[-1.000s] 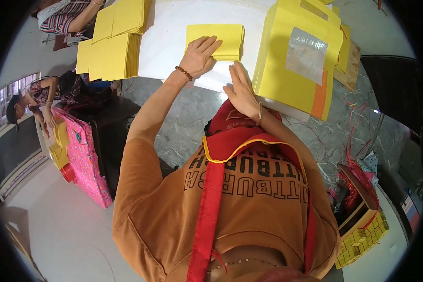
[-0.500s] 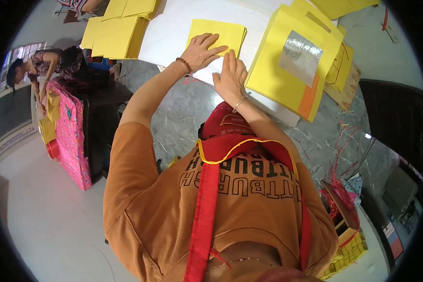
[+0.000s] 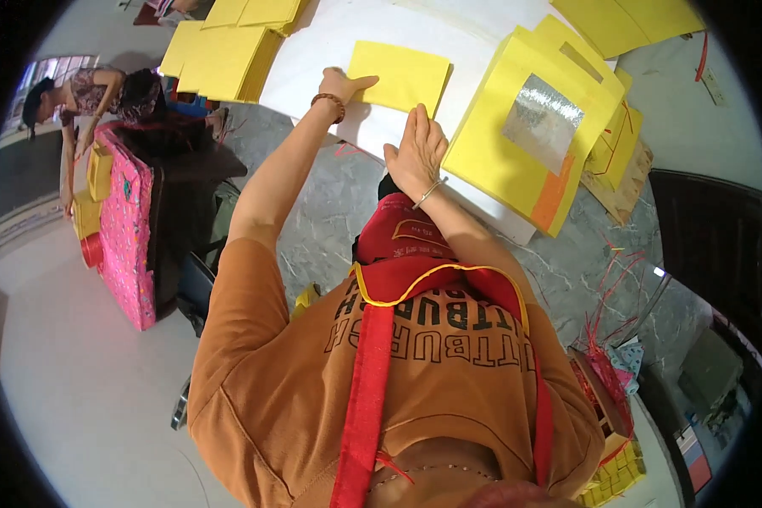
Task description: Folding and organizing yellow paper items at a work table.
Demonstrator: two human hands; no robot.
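Observation:
A thin rectangular stack of yellow card (image 3: 400, 76) lies on the white tabletop in front of me. My left hand (image 3: 340, 86) is at its left edge, the thumb stretched over the top and the other fingers curled at the side, partly hidden. At the near right corner, my right hand (image 3: 418, 154) has its fingers straight and together, the tips against the stack's near edge. To its right lies a pile of larger yellow cut-out pieces (image 3: 495, 118); the top one bears a clear shiny window (image 3: 543, 123) and an orange strip (image 3: 554, 193).
More yellow card stacks (image 3: 220, 63) stand at the table's far left. Folded yellow pieces (image 3: 622, 144) sit beyond the right edge. A pink-covered table (image 3: 127, 229) is at the left, where another person (image 3: 85, 93) bends over yellow pieces. Red cords (image 3: 597, 339) hang at right.
My left hand has gone from lying flat on the stack to its left edge, uncovering the top. The right hand stays at the near right corner. The view has shifted slightly.

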